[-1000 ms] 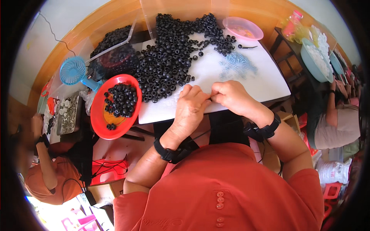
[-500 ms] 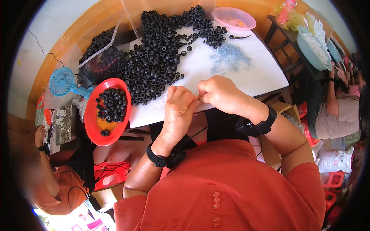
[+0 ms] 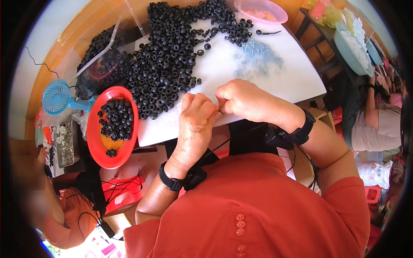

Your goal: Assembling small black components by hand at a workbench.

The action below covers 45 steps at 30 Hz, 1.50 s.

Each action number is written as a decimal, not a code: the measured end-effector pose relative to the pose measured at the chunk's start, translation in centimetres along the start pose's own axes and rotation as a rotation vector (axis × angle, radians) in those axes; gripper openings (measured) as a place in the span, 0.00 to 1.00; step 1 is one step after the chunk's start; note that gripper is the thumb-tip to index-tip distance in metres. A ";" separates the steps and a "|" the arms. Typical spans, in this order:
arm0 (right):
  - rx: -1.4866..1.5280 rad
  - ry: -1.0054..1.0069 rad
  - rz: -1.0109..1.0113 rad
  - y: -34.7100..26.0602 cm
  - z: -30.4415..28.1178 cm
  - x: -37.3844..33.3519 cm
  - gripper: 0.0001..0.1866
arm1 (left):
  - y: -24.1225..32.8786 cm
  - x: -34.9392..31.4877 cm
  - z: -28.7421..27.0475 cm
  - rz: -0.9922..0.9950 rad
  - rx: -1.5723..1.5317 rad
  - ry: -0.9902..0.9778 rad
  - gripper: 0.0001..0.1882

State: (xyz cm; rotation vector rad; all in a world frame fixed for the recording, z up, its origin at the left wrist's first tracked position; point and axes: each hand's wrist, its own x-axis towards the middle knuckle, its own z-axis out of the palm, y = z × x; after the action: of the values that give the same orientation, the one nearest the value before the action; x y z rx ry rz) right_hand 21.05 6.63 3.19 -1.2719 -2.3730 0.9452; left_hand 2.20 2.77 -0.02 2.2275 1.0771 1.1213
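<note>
Over the near edge of the white table (image 3: 294,84), my left hand (image 3: 195,122) and my right hand (image 3: 243,99) meet with their fingertips close together. Both have curled, pinching fingers, and whatever lies between them is hidden or too small to make out. Just beyond my left hand spreads a large heap of small black ring-shaped pieces (image 3: 165,60) with holes through them. A scatter of tiny clear bluish pieces (image 3: 258,56) lies beyond my right hand. The red oval dish (image 3: 112,161), at the table's left, holds more black pieces (image 3: 117,118).
A blue fan (image 3: 57,96) stands at the left by a clear container of black pieces (image 3: 101,49). At the back sits a pink dish (image 3: 275,19). A pale green basin (image 3: 346,49) rests on the right-hand table. Other people are on both sides.
The view has shifted a little, so the table's left side appears farther left. My hands stay together with fingers pinched, and the right one has turned slightly.
</note>
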 end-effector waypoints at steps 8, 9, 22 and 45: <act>-0.110 -0.022 0.053 -1.2 0.6 0.7 0.06 | -0.2 0.2 0.1 0.035 0.042 -0.004 0.08; -0.115 -0.047 0.070 -1.5 0.5 0.6 0.06 | -0.3 0.1 0.2 0.049 0.070 0.013 0.08; 0.689 0.172 0.140 0.3 0.3 -2.3 0.05 | 1.0 -0.1 0.2 -0.016 0.088 0.032 0.06; -0.805 0.630 -0.148 1.1 1.9 -2.4 0.03 | 0.8 -1.5 -10.4 -0.135 0.419 0.299 0.18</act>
State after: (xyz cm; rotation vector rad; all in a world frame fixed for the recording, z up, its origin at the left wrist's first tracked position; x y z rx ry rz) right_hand 22.13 4.33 1.12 -1.3209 -2.2878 -0.4814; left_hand -6.43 1.36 5.89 2.2883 1.6954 1.2926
